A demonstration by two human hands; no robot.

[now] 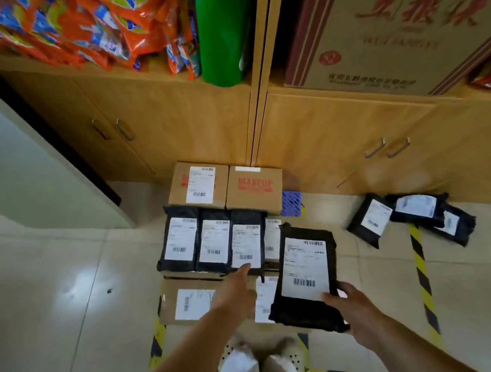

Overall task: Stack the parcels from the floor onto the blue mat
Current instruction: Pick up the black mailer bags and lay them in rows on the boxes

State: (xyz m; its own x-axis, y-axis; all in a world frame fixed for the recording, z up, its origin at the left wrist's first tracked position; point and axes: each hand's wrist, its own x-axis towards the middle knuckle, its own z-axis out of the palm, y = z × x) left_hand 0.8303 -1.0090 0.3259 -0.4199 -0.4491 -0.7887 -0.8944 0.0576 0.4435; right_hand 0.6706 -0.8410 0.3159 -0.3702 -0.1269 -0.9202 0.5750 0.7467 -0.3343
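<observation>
Both forearms reach forward and down from the bottom edge. The right hand (355, 311) grips a flat black plastic parcel (306, 273) by its near right corner, thumb on the white label, fingers curled under, holding it tilted above the pile. The left hand (238, 290) stretches out with fingers straight, the fingertips touching the near edge of one bagged parcel in a row of black bags (214, 241) with white barcode labels; it grasps nothing.

That row lies side by side on top of brown cardboard boxes. Two more cardboard boxes (225, 185) stand behind against the wooden cabinet (339, 138), and another labelled box (190, 302) sits nearest the feet. A corner of the blue mat (291, 203), ridged and rubbery, shows just right of the rear boxes; the rest is covered.

Three crumpled black bagged parcels (410, 217) lie overlapping on the glossy tiled floor (67, 298) to the right, well apart from the pile, beside yellow-and-black striped tape (422, 272).
</observation>
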